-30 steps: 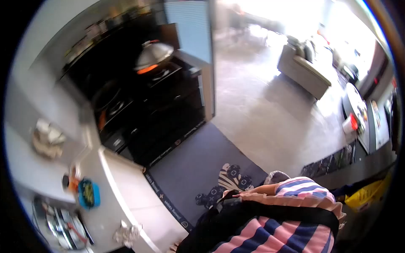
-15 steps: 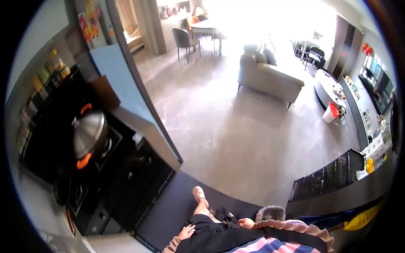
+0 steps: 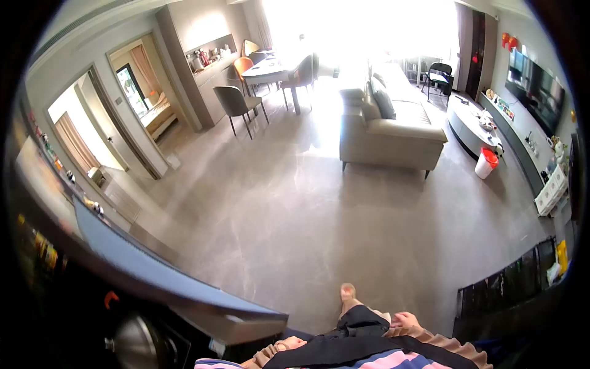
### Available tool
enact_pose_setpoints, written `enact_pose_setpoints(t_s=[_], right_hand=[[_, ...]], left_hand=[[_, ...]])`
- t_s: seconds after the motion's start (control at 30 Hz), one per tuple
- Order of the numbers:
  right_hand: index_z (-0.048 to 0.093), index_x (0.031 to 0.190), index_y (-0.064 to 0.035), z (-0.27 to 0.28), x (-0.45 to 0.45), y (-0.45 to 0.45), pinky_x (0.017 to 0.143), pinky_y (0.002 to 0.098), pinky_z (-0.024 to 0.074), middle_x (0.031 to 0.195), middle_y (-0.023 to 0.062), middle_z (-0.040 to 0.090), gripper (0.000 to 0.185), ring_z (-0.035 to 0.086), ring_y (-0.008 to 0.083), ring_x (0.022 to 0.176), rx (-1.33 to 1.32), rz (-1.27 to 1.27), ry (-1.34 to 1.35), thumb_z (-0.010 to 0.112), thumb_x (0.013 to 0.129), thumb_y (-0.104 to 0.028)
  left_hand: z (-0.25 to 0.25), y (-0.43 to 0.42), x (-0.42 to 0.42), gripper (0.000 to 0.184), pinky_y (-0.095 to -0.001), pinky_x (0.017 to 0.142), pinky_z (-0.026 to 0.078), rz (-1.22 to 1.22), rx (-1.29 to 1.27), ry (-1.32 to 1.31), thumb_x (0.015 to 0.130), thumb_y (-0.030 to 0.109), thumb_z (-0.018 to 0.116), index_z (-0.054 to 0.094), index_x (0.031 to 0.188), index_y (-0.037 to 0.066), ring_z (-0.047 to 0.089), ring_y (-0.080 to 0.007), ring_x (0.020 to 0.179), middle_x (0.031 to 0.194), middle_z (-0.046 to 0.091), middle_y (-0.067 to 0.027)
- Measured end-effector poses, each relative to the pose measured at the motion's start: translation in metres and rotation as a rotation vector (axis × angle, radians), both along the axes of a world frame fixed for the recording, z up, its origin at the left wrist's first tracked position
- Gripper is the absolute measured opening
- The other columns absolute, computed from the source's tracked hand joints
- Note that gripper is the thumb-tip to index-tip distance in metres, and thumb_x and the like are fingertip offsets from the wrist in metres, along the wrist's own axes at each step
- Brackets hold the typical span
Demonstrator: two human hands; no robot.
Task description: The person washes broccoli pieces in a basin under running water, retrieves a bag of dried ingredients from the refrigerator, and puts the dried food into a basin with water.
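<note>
My left hand hangs low at the bottom edge, close against the dark apron over my front. Its fingers are loosely bent, and nothing shows in them. On the other side of my body, my right hand hangs beside a ruffled beige edge; its fingers are loosely apart and hold nothing visible. One foot in a light slipper is forward on the grey floor.
A lidded pot stands on the dark stove at lower left, beside a blue-grey panel. A sofa, chair, dining table and red-rimmed bin stand ahead. A black rack is at right.
My view has swung left and moved forward, away from the stove. The pot has shifted to the lower left, and doorways have come into sight. Both hands stay low by my body.
</note>
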State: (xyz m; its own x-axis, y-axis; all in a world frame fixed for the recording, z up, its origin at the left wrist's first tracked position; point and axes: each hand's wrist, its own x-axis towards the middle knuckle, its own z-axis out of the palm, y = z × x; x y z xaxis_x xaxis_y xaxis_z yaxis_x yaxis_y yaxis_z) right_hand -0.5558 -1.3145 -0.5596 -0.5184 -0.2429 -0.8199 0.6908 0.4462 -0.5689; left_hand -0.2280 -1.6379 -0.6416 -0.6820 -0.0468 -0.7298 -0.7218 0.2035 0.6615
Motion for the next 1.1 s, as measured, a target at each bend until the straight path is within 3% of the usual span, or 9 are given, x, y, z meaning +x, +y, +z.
enact_pose_setpoints(t_s=[0.27, 0.37, 0.5, 0.63, 0.77, 0.8, 0.87, 0.97, 1.1], right_hand=[[0.068, 0.087, -0.0044, -0.057, -0.183, -0.18, 0.071, 0.032, 0.0508, 0.086, 0.0151, 0.066, 0.024, 0.065, 0.0247, 0.079, 0.383, 0.974, 0.304, 0.059, 0.075, -0.023], [0.068, 0.085, -0.0043, -0.055, -0.278, -0.263, 0.069, 0.0323, 0.051, 0.084, 0.0157, 0.066, 0.023, 0.065, 0.0254, 0.078, 0.574, 1.322, 0.642, 0.058, 0.075, -0.022], [0.067, 0.085, -0.0036, -0.085, -0.404, -0.466, 0.061, 0.0326, 0.0507, 0.076, 0.0156, 0.066, 0.021, 0.065, 0.0235, 0.069, 0.472, 0.847, 0.859, 0.054, 0.077, -0.019], [0.057, 0.095, -0.0041, 0.008, -0.383, -0.702, 0.046, 0.0274, 0.0442, 0.068, 0.005, 0.057, 0.016, 0.055, 0.0154, 0.048, -0.06, 0.591, 0.651, 0.048, 0.087, -0.015], [0.06, 0.098, -0.0035, 0.025, -0.321, -0.825, 0.049, 0.0261, 0.0446, 0.077, 0.0067, 0.062, 0.02, 0.06, 0.0144, 0.058, -0.235, 0.965, 0.568, 0.051, 0.087, -0.018], [0.061, 0.099, -0.0034, 0.026, -0.312, -0.844, 0.05, 0.0261, 0.0453, 0.079, 0.0067, 0.063, 0.021, 0.061, 0.0145, 0.06, -0.114, 1.145, 0.543, 0.052, 0.087, -0.018], [0.063, 0.094, -0.0009, 0.026, -0.301, -0.872, 0.054, 0.0287, 0.0479, 0.078, 0.0087, 0.065, 0.023, 0.062, 0.0169, 0.063, 0.088, 1.391, 0.478, 0.055, 0.084, -0.02], [0.066, 0.077, 0.0006, -0.087, -0.357, -0.9, 0.055, 0.032, 0.0501, 0.068, 0.0103, 0.065, 0.023, 0.062, 0.0198, 0.061, 0.116, 1.627, 0.462, 0.055, 0.079, -0.019], [0.065, 0.074, -0.0003, -0.055, -0.33, -1.007, 0.052, 0.0313, 0.0489, 0.063, 0.0096, 0.062, 0.022, 0.06, 0.0187, 0.057, 0.431, 1.575, 0.355, 0.053, 0.079, -0.017]], left_hand=[[0.014, -0.166, -0.154, 0.041, -0.0353, 0.084, 0.046, 0.138, -0.264, -0.104, 0.082, 0.048, 0.049, 0.067, 0.099, 0.015, 0.062, -0.0282, 0.091, 0.095, 0.066, -0.0092], [0.118, -0.215, -0.185, 0.036, -0.0358, 0.085, 0.046, 0.325, -0.376, -0.081, 0.079, 0.036, 0.052, 0.064, 0.105, 0.015, 0.06, -0.0292, 0.096, 0.101, 0.064, -0.0126], [0.091, -0.278, -0.166, 0.052, -0.0342, 0.088, 0.046, 0.971, -0.378, 0.144, 0.078, 0.03, 0.061, 0.05, 0.123, 0.006, 0.059, -0.0263, 0.1, 0.113, 0.058, -0.0177], [0.043, -0.355, -0.123, 0.077, -0.0385, 0.091, 0.043, 1.207, -0.357, -0.103, 0.073, 0.047, 0.065, 0.04, 0.13, 0.001, 0.052, -0.0303, 0.112, 0.125, 0.048, -0.024], [0.007, -0.465, -0.064, 0.067, -0.0395, 0.098, 0.038, 0.997, -0.254, -0.401, 0.078, 0.044, 0.056, 0.039, 0.132, 0.009, 0.045, -0.0309, 0.119, 0.131, 0.045, -0.0186], [0.085, -0.503, -0.072, 0.06, -0.0395, 0.099, 0.037, 0.992, -0.254, -0.533, 0.081, 0.037, 0.053, 0.038, 0.133, 0.011, 0.044, -0.0298, 0.12, 0.131, 0.044, -0.0166], [0.09, -0.564, -0.048, 0.057, -0.0382, 0.099, 0.037, 1.154, -0.287, -0.483, 0.083, 0.041, 0.052, 0.04, 0.132, 0.014, 0.044, -0.0291, 0.12, 0.132, 0.044, -0.0139], [0.102, -0.656, -0.023, 0.055, -0.0358, 0.099, 0.037, 1.36, -0.489, -0.392, 0.082, 0.035, 0.058, 0.045, 0.127, 0.007, 0.045, -0.0297, 0.119, 0.127, 0.048, -0.0177], [0.12, -0.778, 0.024, 0.055, -0.0359, 0.102, 0.033, 1.452, -0.695, -0.344, 0.08, 0.033, 0.059, 0.046, 0.125, 0.005, 0.042, -0.0293, 0.121, 0.125, 0.049, -0.0163]])
